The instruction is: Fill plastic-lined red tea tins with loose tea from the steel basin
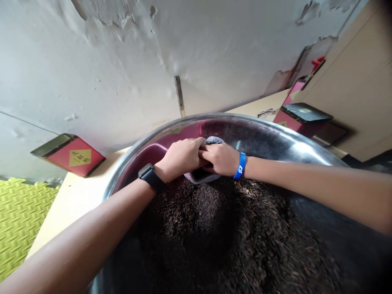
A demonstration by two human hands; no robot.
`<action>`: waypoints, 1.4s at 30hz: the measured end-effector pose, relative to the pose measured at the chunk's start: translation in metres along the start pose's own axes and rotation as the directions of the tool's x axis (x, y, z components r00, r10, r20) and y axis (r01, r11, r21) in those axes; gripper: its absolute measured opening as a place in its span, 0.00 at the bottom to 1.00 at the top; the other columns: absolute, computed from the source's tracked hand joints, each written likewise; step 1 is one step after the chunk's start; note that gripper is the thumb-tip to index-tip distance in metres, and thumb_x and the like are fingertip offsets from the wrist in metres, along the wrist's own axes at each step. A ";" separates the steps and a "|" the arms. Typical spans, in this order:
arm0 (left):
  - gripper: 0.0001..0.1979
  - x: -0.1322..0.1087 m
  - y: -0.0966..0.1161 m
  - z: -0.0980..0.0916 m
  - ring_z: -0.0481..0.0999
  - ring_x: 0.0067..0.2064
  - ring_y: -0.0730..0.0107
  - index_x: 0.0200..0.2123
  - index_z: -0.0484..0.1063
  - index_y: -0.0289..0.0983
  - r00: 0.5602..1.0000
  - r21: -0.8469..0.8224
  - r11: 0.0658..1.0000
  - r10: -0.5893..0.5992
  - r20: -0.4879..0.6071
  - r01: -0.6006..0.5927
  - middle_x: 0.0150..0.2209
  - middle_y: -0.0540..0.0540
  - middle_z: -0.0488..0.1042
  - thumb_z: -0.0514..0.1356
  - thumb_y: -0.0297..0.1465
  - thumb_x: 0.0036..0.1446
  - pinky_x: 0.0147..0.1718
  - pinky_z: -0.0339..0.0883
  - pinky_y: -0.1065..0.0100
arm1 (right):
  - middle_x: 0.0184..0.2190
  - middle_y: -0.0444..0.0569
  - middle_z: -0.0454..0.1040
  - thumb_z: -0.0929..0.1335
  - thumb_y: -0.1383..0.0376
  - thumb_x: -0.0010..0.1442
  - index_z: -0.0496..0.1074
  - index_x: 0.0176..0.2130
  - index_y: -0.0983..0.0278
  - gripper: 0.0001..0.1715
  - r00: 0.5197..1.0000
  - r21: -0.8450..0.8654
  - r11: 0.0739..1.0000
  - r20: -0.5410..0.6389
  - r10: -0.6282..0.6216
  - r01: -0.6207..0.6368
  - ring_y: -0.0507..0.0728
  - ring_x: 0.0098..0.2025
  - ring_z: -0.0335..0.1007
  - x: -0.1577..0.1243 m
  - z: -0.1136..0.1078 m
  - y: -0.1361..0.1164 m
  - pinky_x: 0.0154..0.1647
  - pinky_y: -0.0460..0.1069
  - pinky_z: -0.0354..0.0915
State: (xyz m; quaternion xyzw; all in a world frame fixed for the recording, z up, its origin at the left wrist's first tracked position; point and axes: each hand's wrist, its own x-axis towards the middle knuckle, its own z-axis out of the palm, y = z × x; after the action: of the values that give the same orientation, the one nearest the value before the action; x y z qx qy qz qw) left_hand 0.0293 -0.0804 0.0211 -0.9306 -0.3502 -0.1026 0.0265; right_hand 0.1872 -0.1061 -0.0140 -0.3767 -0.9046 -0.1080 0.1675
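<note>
Both hands (199, 157) meet over a small grey plastic bag (200, 175) inside a large stainless steel basin (214, 118), closed around the bag and gripping it, with the fingers of the left hand (180, 157) curled over it and those of the right hand (219, 159) pressed against it from the other side. The bag sits low against the far inner wall of the basin, just above a deep heap of loose dark tea leaves (214, 232) that fills the near part. A black smartwatch (151, 177) circles the left wrist, and a blue wristband (240, 165) circles the right. The basin stands on a pale tabletop (73, 204), with a red tin with a yellow diamond label (70, 155) to the left. A red tin with a dark lid (303, 116) and a pair of glasses (266, 113) lie beyond the rim. A green foam floor mat (21, 216) shows at lower left.
</note>
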 end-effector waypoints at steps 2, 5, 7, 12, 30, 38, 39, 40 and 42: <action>0.14 0.000 0.000 0.000 0.71 0.34 0.63 0.41 0.65 0.37 1.000 0.000 1.000 0.004 0.002 -0.004 0.36 0.45 0.73 0.54 0.35 0.50 0.27 0.59 0.66 | 0.43 0.57 0.69 0.66 0.63 0.52 0.67 0.45 0.70 0.21 1.000 -0.004 1.000 -0.003 -0.002 0.002 0.58 0.41 0.66 0.000 0.000 0.000 0.40 0.51 0.58; 0.14 0.001 -0.001 -0.002 0.71 0.34 0.64 0.39 0.65 0.37 1.000 -0.001 1.000 0.008 0.014 -0.008 0.36 0.45 0.73 0.55 0.34 0.48 0.27 0.58 0.67 | 0.43 0.56 0.70 0.65 0.63 0.52 0.68 0.45 0.69 0.20 1.000 -0.004 1.000 0.002 0.007 -0.007 0.58 0.40 0.66 0.000 -0.001 0.000 0.40 0.51 0.58; 0.14 0.000 -0.001 -0.003 0.71 0.34 0.64 0.39 0.65 0.37 0.999 -0.009 1.000 0.015 0.028 -0.015 0.35 0.45 0.73 0.56 0.36 0.48 0.27 0.59 0.67 | 0.43 0.56 0.70 0.65 0.63 0.52 0.68 0.45 0.69 0.20 1.000 0.007 1.000 0.005 0.014 -0.014 0.58 0.41 0.66 0.001 -0.001 -0.001 0.40 0.51 0.59; 0.15 -0.002 0.002 -0.003 0.72 0.33 0.65 0.40 0.64 0.37 1.000 0.002 1.000 0.029 -0.002 -0.029 0.34 0.45 0.73 0.56 0.38 0.50 0.28 0.59 0.67 | 0.43 0.59 0.69 0.67 0.64 0.51 0.69 0.42 0.72 0.19 0.999 0.069 0.997 0.035 0.019 -0.021 0.58 0.41 0.66 0.004 -0.002 -0.005 0.42 0.51 0.60; 0.16 0.005 -0.023 -0.013 0.71 0.41 0.68 0.45 0.69 0.39 0.988 -0.230 0.968 0.122 0.095 -0.098 0.43 0.46 0.74 0.54 0.31 0.51 0.37 0.62 0.69 | 0.33 0.50 0.73 0.57 0.60 0.61 0.70 0.37 0.67 0.18 0.995 -0.158 0.986 -0.072 -0.063 0.051 0.52 0.31 0.65 0.005 -0.019 -0.005 0.27 0.48 0.49; 0.17 0.010 -0.044 -0.012 0.72 0.39 0.67 0.45 0.71 0.40 0.997 -0.216 0.976 0.024 0.069 -0.008 0.42 0.47 0.75 0.51 0.35 0.54 0.37 0.62 0.69 | 0.22 0.46 0.70 0.54 0.57 0.63 0.71 0.25 0.67 0.27 0.988 0.007 0.996 -0.128 -0.083 0.084 0.49 0.25 0.62 0.004 -0.032 -0.014 0.26 0.48 0.47; 0.17 0.010 -0.045 -0.012 0.72 0.39 0.67 0.45 0.72 0.40 0.998 -0.210 0.978 0.005 0.062 0.008 0.42 0.47 0.75 0.51 0.35 0.54 0.36 0.62 0.69 | 0.22 0.45 0.70 0.54 0.57 0.63 0.71 0.25 0.66 0.27 0.984 0.063 0.988 -0.117 -0.132 0.140 0.49 0.25 0.62 0.003 -0.032 -0.019 0.26 0.47 0.48; 0.17 0.010 -0.045 -0.013 0.72 0.38 0.67 0.44 0.72 0.40 0.998 -0.204 0.979 -0.014 0.058 0.025 0.41 0.47 0.75 0.51 0.36 0.54 0.35 0.62 0.69 | 0.22 0.44 0.70 0.54 0.56 0.63 0.70 0.24 0.66 0.27 0.977 0.114 0.973 -0.095 -0.189 0.199 0.48 0.25 0.62 0.001 -0.033 -0.025 0.26 0.47 0.48; 0.17 0.009 -0.044 -0.015 0.71 0.35 0.68 0.43 0.72 0.40 0.997 -0.194 0.979 -0.049 0.064 0.061 0.39 0.47 0.76 0.51 0.37 0.54 0.33 0.61 0.70 | 0.21 0.43 0.70 0.55 0.55 0.63 0.69 0.23 0.65 0.27 0.952 0.196 0.933 -0.023 -0.304 0.303 0.48 0.24 0.62 -0.003 -0.033 -0.037 0.24 0.47 0.46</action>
State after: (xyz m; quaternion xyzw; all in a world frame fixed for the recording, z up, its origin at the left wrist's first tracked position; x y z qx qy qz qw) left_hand 0.0044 -0.0429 0.0364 -0.9213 -0.3646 -0.1099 -0.0786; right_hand 0.1696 -0.1441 0.0123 -0.2144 -0.9588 -0.0407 0.1820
